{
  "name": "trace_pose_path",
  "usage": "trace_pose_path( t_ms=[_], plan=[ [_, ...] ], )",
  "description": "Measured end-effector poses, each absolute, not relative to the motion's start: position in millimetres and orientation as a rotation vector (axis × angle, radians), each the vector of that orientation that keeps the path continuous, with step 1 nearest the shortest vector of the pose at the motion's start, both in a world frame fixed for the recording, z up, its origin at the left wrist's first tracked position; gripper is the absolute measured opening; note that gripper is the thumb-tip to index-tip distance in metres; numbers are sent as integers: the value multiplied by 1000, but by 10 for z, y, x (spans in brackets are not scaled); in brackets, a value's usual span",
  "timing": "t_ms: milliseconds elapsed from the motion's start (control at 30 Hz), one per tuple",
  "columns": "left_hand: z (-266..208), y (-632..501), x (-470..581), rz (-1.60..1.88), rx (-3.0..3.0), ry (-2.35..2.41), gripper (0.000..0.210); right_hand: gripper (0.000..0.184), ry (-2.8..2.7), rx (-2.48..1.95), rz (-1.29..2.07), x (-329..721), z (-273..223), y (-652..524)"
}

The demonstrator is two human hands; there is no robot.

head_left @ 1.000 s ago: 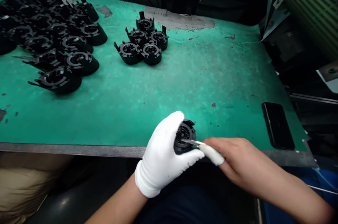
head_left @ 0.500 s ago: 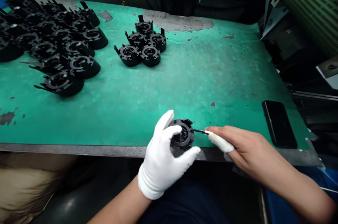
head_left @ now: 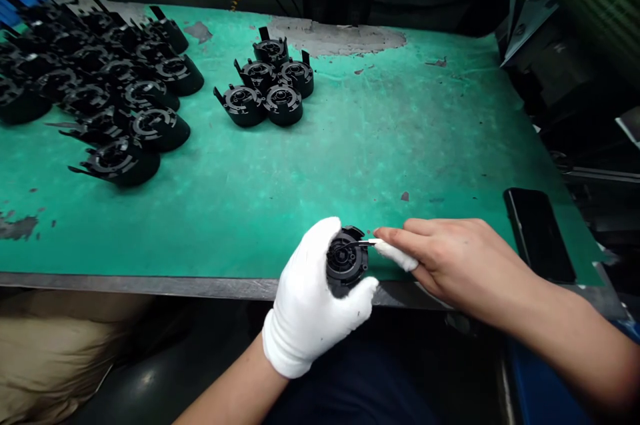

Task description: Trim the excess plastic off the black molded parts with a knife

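One black round part sits at the near edge of the green bench, ringed face up; whether it rests on the top or is held just above, cannot tell. Likely trouble: the thin tool could skid off the ridges if you push hard at that low slant, scoring the face or jabbing your gloved fingers, which lie close to its tip. Slack hold could also let the part turn under the tool, or drop over the metal edge. Your left hand, white-gloved, curls in a half-open C, gripping the part round its left side, thumb out toward the near rim. Your right hand, bare but for a white thumb cover, pinches the tool tightly; tip lies over the face, actual contact too small to make out. Five similar parts stand well apart, farther back
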State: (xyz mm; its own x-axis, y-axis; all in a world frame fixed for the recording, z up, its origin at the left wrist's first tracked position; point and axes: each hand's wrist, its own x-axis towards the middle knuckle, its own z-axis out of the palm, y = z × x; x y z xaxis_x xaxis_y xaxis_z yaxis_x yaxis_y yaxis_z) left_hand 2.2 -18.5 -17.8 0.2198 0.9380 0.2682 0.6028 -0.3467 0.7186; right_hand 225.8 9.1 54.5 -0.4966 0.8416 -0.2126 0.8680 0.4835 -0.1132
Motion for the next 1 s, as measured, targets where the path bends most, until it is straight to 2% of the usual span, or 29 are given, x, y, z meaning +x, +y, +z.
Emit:
trace_pose_path(
  t_ms=[500,667,833,1000],
  plan=[
    [-195,-189,6,1009,2028,1385,76,52,2378,1615,-1059,2210,475,-323],
    [-168,-182,20,988,2007,1392,72,51,2430,1697,-1064,2226,471,-414],
    [-155,-193,23,991,1996,1380,72,50,2430,1858,-833,2156,326,-556],
    [-187,-215,1,960,1971,1424,77,51,2373,1819,-1064,2027,285,-562]
  ],
)
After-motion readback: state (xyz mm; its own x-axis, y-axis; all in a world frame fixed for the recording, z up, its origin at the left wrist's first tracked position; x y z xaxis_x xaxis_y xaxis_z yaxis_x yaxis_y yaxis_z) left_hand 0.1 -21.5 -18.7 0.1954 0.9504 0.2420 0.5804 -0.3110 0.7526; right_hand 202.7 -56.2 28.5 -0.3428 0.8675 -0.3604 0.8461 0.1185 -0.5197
